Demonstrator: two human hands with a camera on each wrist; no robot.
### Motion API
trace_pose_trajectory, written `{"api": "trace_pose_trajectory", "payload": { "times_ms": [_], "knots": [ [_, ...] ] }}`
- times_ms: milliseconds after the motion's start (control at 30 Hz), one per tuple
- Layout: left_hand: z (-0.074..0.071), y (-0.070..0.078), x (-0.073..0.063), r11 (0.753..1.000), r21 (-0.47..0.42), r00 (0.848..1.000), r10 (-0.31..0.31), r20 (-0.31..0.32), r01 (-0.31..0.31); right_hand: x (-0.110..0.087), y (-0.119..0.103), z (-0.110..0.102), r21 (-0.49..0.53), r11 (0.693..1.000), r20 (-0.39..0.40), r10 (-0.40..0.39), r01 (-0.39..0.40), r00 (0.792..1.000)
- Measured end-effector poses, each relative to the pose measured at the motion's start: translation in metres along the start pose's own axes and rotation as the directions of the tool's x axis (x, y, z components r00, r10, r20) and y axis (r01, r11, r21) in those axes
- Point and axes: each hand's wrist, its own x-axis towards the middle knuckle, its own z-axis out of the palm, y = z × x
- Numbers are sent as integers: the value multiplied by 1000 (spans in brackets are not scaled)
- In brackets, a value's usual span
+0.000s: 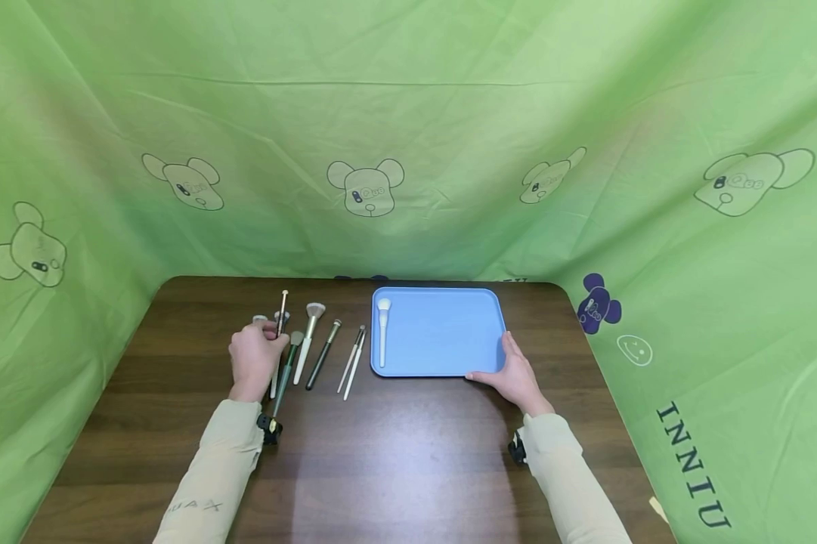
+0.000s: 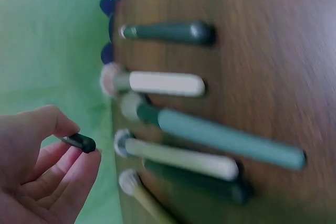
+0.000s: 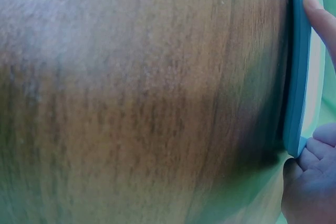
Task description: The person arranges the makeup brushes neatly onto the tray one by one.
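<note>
My left hand (image 1: 253,363) pinches a slim dark-handled makeup brush (image 1: 282,313) between thumb and fingers, raised at the left of the table. In the left wrist view the dark rounded handle end of this brush (image 2: 81,142) points out of the fingers. Beside that hand lie a green makeup brush (image 1: 286,375) and a white-handled one (image 1: 304,355). At the right, my right hand (image 1: 517,378) holds the near right corner of a blue tray (image 1: 442,332), thumb on the front rim and fingers along the side. One white makeup brush (image 1: 383,332) lies at the tray's left.
Between the left hand and the tray lie a short dark brush (image 1: 322,357) and two thin white-handled brushes (image 1: 354,366). More brushes are partly hidden by the left hand. A green printed cloth (image 1: 408,113) stands around the brown wooden table (image 1: 394,461).
</note>
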Motion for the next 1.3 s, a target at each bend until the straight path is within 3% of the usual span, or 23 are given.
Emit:
{"api": "trace_pose_trajectory", "payload": {
  "times_ms": [333, 733, 1300],
  "knots": [
    [23, 26, 2, 997, -43, 998, 62, 17, -61, -1, 0, -1, 8, 1000, 7, 9, -9, 1000],
    [45, 61, 2, 993, -107, 996, 58, 73, -50, -1, -2, -2, 9, 1000, 0, 3, -3, 1000],
    [78, 92, -6, 980, -192, 985, -24, 171, 57, -1, 1, -1, 1, 1000, 8, 8, -8, 1000]
  ]
}}
